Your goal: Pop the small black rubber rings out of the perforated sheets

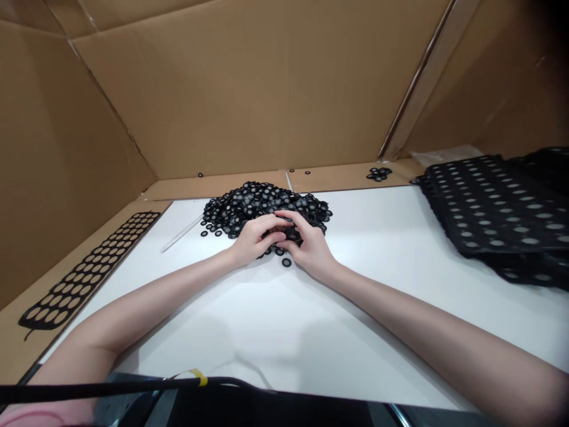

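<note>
while a mound of black rings (249, 201) lay on the white tabletop (213, 338), we had both hands at its near edge, with the forearms coming in from either side. our left hand (258, 240) curled in from the left and our right hand (311, 244) from the right, index fingers and thumbs bent toward each other so that the tips came close together over the rings. whether either hand was pinching a ring we could not tell, since the fingers hid what was between them. one loose ring (283, 263) lay by itself just in front of the thumbs, and a few more lay scattered at the mound's left edge. as for how far along we were, the rings in the mound were already free of any sheet, yet they lay jumbled, with no sorted group near our hands, so by our judgement most of the handling was left. on the cardboard at the left, a black sheet (89, 276) lay flat with its round holes bare. at the far right was a stack of black sheets (498, 207) with rows of pale spots; we could not tell if any rings remained in them. a small cluster of rings (379, 174) lay apart on the cardboard strip behind.
</note>
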A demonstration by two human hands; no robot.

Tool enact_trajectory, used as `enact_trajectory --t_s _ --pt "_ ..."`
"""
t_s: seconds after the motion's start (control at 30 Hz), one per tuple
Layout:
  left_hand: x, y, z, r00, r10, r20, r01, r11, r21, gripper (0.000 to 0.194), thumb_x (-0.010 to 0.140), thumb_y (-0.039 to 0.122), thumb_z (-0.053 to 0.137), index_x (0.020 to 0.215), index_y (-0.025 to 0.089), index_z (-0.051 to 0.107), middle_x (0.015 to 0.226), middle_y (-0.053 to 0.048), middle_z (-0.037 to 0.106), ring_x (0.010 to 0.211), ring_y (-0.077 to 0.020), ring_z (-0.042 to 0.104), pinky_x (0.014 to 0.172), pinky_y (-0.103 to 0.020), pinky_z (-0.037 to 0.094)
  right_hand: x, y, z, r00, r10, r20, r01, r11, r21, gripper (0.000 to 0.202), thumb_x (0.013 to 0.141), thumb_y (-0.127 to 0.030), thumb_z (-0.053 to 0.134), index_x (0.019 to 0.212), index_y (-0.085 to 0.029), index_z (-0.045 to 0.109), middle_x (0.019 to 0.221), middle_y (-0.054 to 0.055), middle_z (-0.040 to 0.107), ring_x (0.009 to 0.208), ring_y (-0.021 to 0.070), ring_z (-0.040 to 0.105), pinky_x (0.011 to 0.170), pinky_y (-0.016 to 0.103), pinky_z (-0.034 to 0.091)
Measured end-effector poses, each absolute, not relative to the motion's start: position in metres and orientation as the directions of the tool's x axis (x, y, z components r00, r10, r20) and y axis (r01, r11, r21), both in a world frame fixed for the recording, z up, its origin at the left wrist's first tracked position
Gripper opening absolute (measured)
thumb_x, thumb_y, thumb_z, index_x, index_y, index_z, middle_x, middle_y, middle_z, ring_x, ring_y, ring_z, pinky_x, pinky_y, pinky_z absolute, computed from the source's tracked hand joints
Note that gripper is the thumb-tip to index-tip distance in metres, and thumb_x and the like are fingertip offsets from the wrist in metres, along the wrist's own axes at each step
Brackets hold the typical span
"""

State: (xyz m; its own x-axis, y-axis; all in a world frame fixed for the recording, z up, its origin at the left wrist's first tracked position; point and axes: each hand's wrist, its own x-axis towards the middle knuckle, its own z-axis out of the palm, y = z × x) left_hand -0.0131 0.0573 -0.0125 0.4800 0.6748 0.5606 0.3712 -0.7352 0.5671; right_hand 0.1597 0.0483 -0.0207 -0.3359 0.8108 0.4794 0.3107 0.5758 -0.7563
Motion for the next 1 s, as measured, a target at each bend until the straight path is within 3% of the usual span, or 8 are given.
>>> enact_trajectory --t_s 0.17,0.47,0.67,0.8,1.0 --pt "-0.015 0.062 -0.016 0.449 0.769 0.455 0.295 -0.609 0.736 0.015 0.084 0.024 0.058 0.093 0.016 0.067 0.091 -0.005 0.071 0.080 -0.0167 0.064 0.074 -0.027 0.049 0.161 0.050 -0.022 -0.388 0.772 0.503 0.295 0.621 -0.726 0.061 0.072 -0.006 0.055 0.129 -0.026 0.052 0.126 0.003 0.065 0.106 0.0218 0.066 0.090 0.035 0.052" --pt "-0.017 0.067 -0.015 0.448 0.754 0.480 0.287 -0.630 0.722 0.021 0.088 0.027 0.050 0.087 0.015 0.067 0.093 -0.006 0.072 0.087 -0.0189 0.066 0.083 -0.030 0.050 0.160 0.050 -0.021 -0.410 0.768 0.492 0.299 0.623 -0.723 0.073 0.071 -0.005 0.054 0.139 -0.029 0.048 0.135 0.000 0.059 0.114 0.0235 0.061 0.091 0.035 0.054" --pt "-0.014 0.060 -0.010 0.459 0.737 0.496 0.317 -0.658 0.683 0.020 0.087 0.031 0.055 0.089 0.014 0.066 0.086 -0.006 0.071 0.077 -0.0169 0.064 0.074 -0.026 0.048 0.161 0.049 -0.023 -0.408 0.774 0.483 0.350 0.622 -0.700 0.073 0.073 -0.009 0.053 0.143 -0.028 0.042 0.118 0.003 0.069 0.080 0.0184 0.068 0.079 0.032 0.055" --pt "-0.010 0.059 -0.012 0.395 0.776 0.492 0.338 -0.621 0.707 0.020 0.087 0.028 0.050 0.078 0.014 0.063 0.075 -0.003 0.066 0.068 -0.0144 0.058 0.066 -0.025 0.045 0.161 0.047 -0.022 -0.427 0.771 0.472 0.408 0.631 -0.660 0.074 0.075 -0.011 0.051 0.145 -0.029 0.040 0.094 0.000 0.074 0.050 0.0113 0.052 0.063 0.026 0.052" --pt "-0.012 0.067 -0.012 0.279 0.817 0.504 0.369 -0.576 0.730 0.021 0.083 0.027 0.053 0.066 0.015 0.055 0.060 0.001 0.054 0.057 -0.0114 0.047 0.055 -0.023 0.039 0.160 0.047 -0.018 -0.442 0.763 0.471 0.409 0.639 -0.652 0.068 0.075 -0.011 0.048 0.141 -0.028 0.047 0.067 -0.004 0.066 0.044 0.0103 0.042 0.061 0.025 0.051"
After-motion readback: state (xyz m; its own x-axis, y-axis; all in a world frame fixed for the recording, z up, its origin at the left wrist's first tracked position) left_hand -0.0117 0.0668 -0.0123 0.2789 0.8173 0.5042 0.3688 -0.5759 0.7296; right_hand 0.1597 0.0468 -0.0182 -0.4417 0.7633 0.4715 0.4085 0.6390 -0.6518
